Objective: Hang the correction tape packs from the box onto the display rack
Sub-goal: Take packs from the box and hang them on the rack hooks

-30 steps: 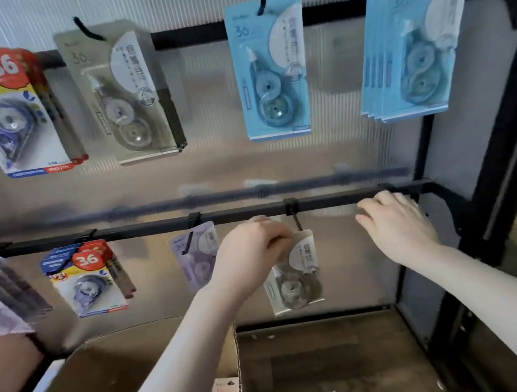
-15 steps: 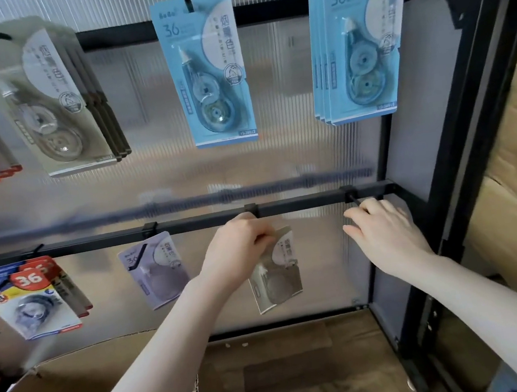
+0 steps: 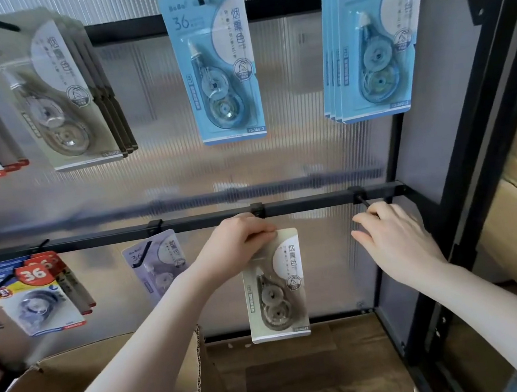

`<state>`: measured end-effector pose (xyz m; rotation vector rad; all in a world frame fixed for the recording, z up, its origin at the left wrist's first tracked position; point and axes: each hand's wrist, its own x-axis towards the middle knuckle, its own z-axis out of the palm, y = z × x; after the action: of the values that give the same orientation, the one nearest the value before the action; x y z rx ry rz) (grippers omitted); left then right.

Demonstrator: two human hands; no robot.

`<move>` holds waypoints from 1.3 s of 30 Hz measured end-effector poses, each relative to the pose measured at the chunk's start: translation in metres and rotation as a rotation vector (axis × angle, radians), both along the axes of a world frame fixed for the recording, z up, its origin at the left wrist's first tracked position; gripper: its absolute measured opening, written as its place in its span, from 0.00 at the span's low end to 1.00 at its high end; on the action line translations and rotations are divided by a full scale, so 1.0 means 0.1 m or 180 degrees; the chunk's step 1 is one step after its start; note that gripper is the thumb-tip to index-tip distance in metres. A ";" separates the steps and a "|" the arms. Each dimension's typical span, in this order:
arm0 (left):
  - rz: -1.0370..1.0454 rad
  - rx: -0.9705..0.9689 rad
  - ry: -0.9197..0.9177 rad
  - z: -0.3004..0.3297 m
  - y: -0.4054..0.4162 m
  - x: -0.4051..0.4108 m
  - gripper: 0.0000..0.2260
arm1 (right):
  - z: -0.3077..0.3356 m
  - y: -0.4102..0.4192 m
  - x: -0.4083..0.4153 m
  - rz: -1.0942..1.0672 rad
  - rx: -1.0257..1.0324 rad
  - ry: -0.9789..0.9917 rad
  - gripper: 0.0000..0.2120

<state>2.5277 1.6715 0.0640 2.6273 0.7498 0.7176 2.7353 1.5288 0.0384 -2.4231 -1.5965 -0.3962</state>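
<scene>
Hanging grey pack [image 3: 275, 286]: it has swung upright from its earlier tilt.
Left hand [image 3: 240, 243] pinches its top; right hand [image 3: 392, 238] grips hook [image 3: 363, 200] above.

Three bunches of correction tape packs hang from hooks on the upper rail [image 3: 285, 3] of the display rack. On the lower rail [image 3: 310, 204], the left hand [image 3: 237, 247] holds a pack [image 3: 276, 288] under the middle hook, while the right hand [image 3: 393, 241] grips the hook [image 3: 363, 201] to its right. Left of these hang two more bunches. The cardboard box [image 3: 186, 361] stands below, in front of the rack.
</scene>
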 end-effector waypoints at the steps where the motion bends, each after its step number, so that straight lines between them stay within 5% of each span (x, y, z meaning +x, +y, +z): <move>1: -0.0044 -0.0123 -0.0053 0.00 0.01 -0.01 0.08 | -0.01 0.00 0.00 0.0000 -0.0004 -0.0014 0.19; 17: -0.0360 0.0320 -0.0473 -0.23 0.12 -0.09 0.12 | -0.07 -0.01 0.00 0.0033 0.0123 0.0063 0.18; 26: -0.0261 -0.0170 -0.0487 -0.29 0.29 -0.02 0.06 | -0.17 0.02 0.06 0.0068 0.0411 -0.0081 0.14; 39: 0.0334 0.1066 0.0126 -0.20 0.45 0.19 0.11 | -0.26 0.07 0.08 -0.0009 0.0643 -0.0658 0.09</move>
<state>2.5466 1.7163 0.0439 2.9255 0.8482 0.8911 2.7428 1.5356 0.0122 -2.2937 -1.5460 -0.7912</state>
